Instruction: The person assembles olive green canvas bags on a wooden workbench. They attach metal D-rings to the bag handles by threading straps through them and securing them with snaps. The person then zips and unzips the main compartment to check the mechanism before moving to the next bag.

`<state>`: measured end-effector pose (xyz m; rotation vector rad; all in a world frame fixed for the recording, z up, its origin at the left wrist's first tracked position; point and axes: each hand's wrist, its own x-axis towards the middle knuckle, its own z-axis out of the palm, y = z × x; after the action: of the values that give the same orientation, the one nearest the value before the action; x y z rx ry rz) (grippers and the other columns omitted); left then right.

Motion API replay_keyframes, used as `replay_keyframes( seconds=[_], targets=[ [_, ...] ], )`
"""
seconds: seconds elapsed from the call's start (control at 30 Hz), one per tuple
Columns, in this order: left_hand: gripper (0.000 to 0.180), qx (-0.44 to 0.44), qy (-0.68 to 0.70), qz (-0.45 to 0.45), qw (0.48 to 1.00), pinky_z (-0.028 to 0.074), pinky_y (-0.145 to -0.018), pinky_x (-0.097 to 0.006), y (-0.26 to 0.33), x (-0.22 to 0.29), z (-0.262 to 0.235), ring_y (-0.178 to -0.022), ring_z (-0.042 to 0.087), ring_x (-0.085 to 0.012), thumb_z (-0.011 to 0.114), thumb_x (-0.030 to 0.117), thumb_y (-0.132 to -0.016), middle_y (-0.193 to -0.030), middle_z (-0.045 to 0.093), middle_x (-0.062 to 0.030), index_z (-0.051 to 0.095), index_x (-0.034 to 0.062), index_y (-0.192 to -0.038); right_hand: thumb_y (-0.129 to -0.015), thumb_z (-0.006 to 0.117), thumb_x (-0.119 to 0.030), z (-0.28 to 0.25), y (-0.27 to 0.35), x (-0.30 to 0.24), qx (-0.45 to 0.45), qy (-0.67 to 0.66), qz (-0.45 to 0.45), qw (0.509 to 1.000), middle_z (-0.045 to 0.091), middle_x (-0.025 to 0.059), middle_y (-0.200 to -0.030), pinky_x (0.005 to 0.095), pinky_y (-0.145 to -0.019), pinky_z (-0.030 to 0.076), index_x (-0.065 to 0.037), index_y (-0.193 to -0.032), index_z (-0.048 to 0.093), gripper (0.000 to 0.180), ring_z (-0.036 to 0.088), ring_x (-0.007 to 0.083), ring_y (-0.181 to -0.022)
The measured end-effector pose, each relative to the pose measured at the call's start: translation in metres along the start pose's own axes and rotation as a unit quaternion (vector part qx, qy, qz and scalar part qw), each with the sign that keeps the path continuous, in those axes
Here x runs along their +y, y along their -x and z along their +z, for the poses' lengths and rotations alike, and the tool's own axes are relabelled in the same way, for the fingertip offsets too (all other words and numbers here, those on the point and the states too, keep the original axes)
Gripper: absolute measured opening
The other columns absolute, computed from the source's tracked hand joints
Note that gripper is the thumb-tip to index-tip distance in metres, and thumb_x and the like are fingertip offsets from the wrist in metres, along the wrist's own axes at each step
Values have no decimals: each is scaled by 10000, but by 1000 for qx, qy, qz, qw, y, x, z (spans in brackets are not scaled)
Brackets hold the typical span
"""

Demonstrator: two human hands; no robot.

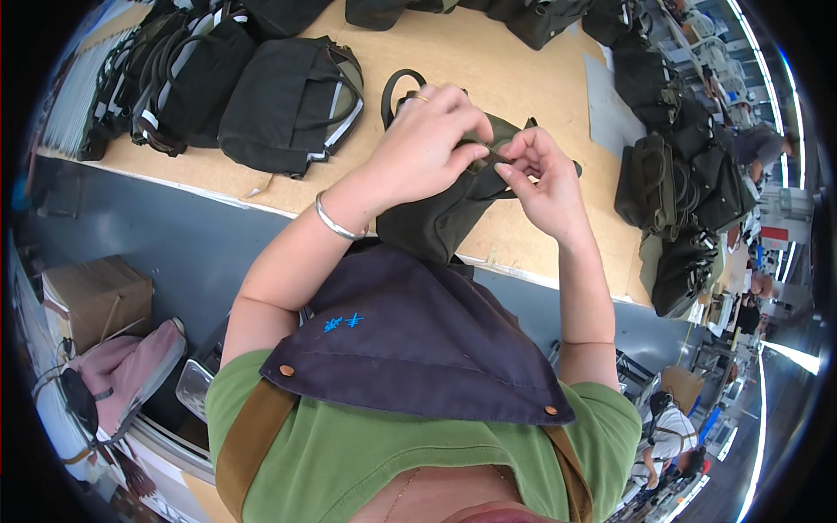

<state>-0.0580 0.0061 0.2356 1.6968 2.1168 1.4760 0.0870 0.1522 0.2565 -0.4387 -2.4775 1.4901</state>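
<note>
A dark olive fabric bag [427, 224] sits at the near edge of the table in front of me, with a looped handle [389, 94] standing up on its far left side. My left hand [433, 135] reaches over the bag, thumb and forefinger pinched at its top opening. Close beside it, my right hand [542, 173] pinches from the right. Between the two sets of fingertips runs a short stretch of dark zipper [500, 157], which both hands grip. The bag's inside is mostly hidden behind my hands.
Dark bags [288, 100] stand in a row at the left of the wooden table [523, 74]. Another pile of dark bags [684, 179] lines its right side, near a pale sheet [610, 105]. A cardboard box [100, 296] stands at the lower left. People work farther right.
</note>
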Motion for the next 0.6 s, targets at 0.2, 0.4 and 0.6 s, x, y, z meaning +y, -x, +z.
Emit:
replay_keyframes(
  seconds=[0.2,0.4,0.6],
  targets=[
    [152,13,-29,-31,999,318,-797,-358,30,11,14,-847,540,-193,756,231,-765,-835,636,19,693,116,-840,-834,624,74,3,2,-4,11,-44,2,999,609,13,-881,213,-676,435,-46,-944,496,207,543,60,-742],
    [128,11,62,-108,992,286,-807,-352,37,7,30,-812,531,-162,753,232,-783,-777,635,31,686,124,-801,-833,622,84,1,2,-3,-14,-65,-2,998,602,17,-900,219,-715,436,-47,-947,490,218,542,61,-784],
    [93,-6,34,-107,994,268,-835,-359,39,8,32,-812,505,-155,728,228,-791,-741,584,49,676,150,-787,-831,630,70,-1,0,-1,-46,-73,33,996,601,4,-872,220,-715,428,-45,-973,494,228,539,61,-790]
  ],
)
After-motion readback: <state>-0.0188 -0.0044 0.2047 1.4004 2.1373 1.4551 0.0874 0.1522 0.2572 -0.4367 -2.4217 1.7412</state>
